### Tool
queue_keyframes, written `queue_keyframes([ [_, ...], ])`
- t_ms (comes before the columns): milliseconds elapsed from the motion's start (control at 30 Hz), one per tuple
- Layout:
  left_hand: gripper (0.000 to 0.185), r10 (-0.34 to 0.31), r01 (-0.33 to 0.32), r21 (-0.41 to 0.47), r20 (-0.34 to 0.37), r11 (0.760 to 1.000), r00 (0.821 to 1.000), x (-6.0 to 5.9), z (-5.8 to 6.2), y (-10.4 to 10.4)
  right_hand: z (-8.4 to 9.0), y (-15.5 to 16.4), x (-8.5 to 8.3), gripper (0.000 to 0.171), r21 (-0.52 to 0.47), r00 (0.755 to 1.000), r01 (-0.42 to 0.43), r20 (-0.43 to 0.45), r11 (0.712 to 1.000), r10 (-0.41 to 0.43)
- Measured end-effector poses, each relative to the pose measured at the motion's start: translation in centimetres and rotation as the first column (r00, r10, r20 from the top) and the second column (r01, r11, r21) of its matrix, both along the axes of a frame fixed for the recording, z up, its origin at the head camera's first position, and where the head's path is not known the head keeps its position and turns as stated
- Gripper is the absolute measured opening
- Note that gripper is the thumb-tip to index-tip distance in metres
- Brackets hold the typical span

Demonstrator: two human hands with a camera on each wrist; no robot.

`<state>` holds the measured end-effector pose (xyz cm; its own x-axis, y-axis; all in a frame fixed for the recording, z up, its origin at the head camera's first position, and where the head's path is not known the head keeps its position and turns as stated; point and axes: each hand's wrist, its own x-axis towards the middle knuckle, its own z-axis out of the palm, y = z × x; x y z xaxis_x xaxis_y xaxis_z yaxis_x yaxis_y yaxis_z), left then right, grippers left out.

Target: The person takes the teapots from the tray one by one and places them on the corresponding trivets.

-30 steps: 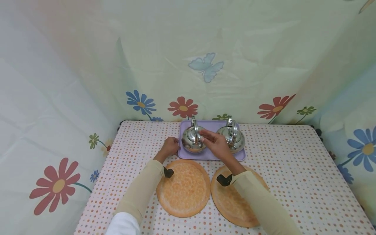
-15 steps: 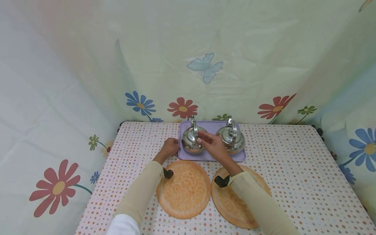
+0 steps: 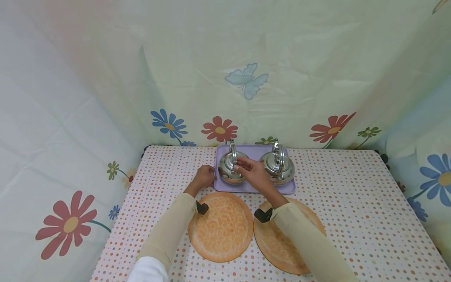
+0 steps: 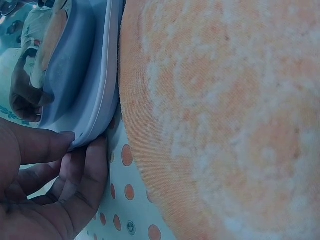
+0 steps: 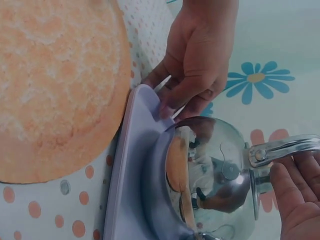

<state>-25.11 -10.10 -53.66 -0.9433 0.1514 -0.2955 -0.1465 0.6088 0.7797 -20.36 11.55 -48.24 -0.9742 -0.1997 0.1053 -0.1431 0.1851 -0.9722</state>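
A purple tray [image 3: 254, 188] at the back of the table carries two shiny steel kettles. My left hand [image 3: 207, 177] grips the tray's near left corner, thumb on the rim [image 4: 102, 75] and fingers [image 4: 85, 175] curled under it. My right hand [image 3: 246, 168] pinches the upright handle [image 5: 282, 148] of the left kettle [image 3: 230, 173], which stands on the tray. In the right wrist view its fingers [image 5: 300, 195] lie against the handle above the kettle's body [image 5: 210, 170]. The right kettle [image 3: 280, 166] stands untouched beside my right hand.
Two round orange mats [image 3: 220, 226] [image 3: 282, 243] lie side by side in front of the tray, under my forearms. The table has a dotted cloth [image 3: 352, 203]. A flowered curtain [image 3: 218, 78] closes off the back and both sides.
My right hand has slid left from between the kettles and closed its fingers on the left kettle's handle. The left hand stays on the tray corner.
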Motion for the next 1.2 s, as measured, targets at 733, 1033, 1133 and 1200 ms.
queue_keyframes([
  [733, 0.036, 0.007, -0.007, -0.004, -0.028, 1.000, 1.000, -0.1, -0.3, -0.1, -0.6, -0.7, -0.6, 0.023, -0.045, 1.000, -0.023, 0.010, 0.999, 0.023],
  [1033, 0.030, 0.003, -0.002, 0.020, -0.031, 1.000, 1.000, -0.1, -0.5, -0.1, 0.2, -0.6, 0.0, 0.025, -0.052, 0.998, -0.064, -0.022, 0.997, 0.063],
  [1133, 0.030, 0.002, -0.001, 0.025, -0.036, 1.000, 0.999, -0.1, -0.5, -0.1, 1.5, -0.7, 0.6, 0.024, -0.065, 0.997, -0.072, -0.020, 0.995, 0.071],
  [1200, 0.031, 0.000, 0.001, 0.023, -0.034, 1.000, 0.999, -0.1, -0.4, -0.2, 2.4, -0.8, 1.0, 0.023, -0.067, 0.997, -0.072, -0.017, 0.995, 0.071],
])
